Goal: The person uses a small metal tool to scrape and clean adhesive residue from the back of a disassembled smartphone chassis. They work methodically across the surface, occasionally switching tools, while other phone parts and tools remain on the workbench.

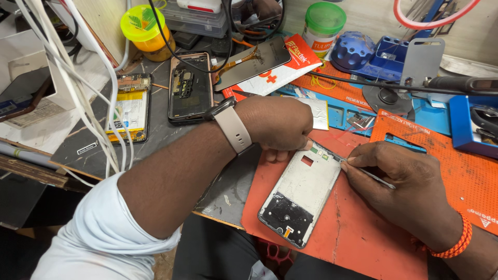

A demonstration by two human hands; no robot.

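Item one, as I see it from the head view: a bare phone frame (pixel 303 199), silver-grey with a dark lower section, lying tilted on the orange work mat (pixel 358 233) at the near edge of the table (pixel 83 150).

Item two: my left hand (pixel 277 124), curled into a fist, knuckles up, pressing on the frame's top end; a beige-strapped watch (pixel 231 124) sits on that wrist.

Item three: my right hand (pixel 402 181), closed in a pinch around thin metal tweezers (pixel 371 175), their tip touching the frame's upper right edge. What the tip bears on is too small to tell, possibly a small part.

Further back on the table:
- an opened phone (pixel 189 88) showing its insides, beside a second one with a yellow battery (pixel 129 109);
- a detached dark screen (pixel 254 62) with a flex cable, lying on a red-and-white packet (pixel 290 67);
- a yellow-lidded jar (pixel 142 28) and a green-lidded jar (pixel 322 23);
- white cables (pixel 78 78) draped across the left side.
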